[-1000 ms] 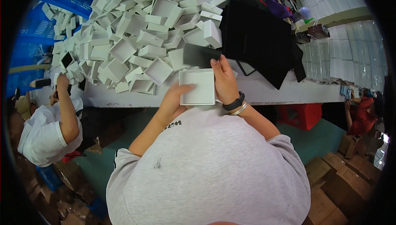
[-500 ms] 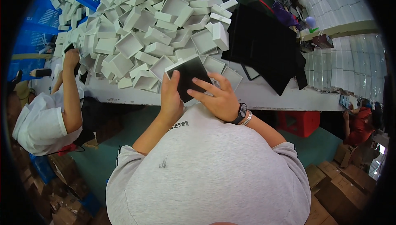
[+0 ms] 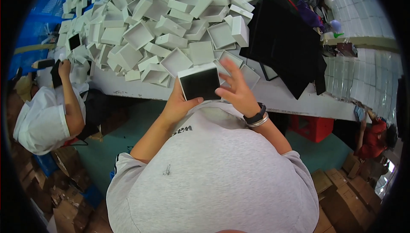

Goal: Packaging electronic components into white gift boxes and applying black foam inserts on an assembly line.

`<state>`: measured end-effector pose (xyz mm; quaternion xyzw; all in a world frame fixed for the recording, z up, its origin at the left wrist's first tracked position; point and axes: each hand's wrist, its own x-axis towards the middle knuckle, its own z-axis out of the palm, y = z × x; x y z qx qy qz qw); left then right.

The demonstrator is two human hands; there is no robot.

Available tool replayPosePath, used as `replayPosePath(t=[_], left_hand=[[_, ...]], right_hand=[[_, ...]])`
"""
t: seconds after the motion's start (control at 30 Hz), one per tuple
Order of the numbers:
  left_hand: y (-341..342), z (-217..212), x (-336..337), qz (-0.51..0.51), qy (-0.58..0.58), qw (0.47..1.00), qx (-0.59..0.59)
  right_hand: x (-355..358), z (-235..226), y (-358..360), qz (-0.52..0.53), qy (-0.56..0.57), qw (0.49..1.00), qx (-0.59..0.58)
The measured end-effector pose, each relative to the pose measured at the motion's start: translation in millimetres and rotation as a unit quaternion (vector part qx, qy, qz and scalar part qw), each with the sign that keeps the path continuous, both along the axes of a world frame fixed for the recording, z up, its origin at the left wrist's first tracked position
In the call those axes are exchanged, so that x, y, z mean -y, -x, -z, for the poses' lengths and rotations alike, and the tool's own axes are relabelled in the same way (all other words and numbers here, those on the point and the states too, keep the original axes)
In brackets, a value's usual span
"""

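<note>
Close to my chest is a shallow white box point(image 3: 200, 84) whose upward face is filled with a flat black surface. My left hand point(image 3: 178, 101) grips it from the left, with the thumb lying over the near edge. My right hand point(image 3: 237, 88) hovers at the right side of the box with its fingers spread; whether the thumb tip touches the edge is hard to tell. Just past my hands rises a large heap of white box halves point(image 3: 162, 23), some facing up and hollow, others upside down or on their sides.
A black sheet point(image 3: 286, 45) covers the table to the right, over a dark flat panel point(image 3: 269, 71). Wrapped white stacks point(image 3: 367, 66) stand far right. At left a co-worker's hand point(image 3: 65, 68) is at the table near blue crates point(image 3: 34, 32). Cardboard boxes point(image 3: 346, 194) lie on the floor.
The box has turned more level, its black face now squarer to me. My right hand has lifted off that face and moved right. The co-worker's arm at left has shifted.
</note>
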<state>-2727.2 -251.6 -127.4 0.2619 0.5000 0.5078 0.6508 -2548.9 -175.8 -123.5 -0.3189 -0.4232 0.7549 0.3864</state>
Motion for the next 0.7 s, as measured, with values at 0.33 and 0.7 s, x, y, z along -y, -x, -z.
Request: replayPosePath(t=[0.33,0.7], left_hand=[[-14,33,34,-0.054,0.096,0.957,-0.269],[75,10,25,0.039,0.037,0.916,-0.396]], right_hand=[[15,74,7,-0.165,0.030,0.971,0.170],[15,60,58,-0.185,0.039,0.948,0.255]])
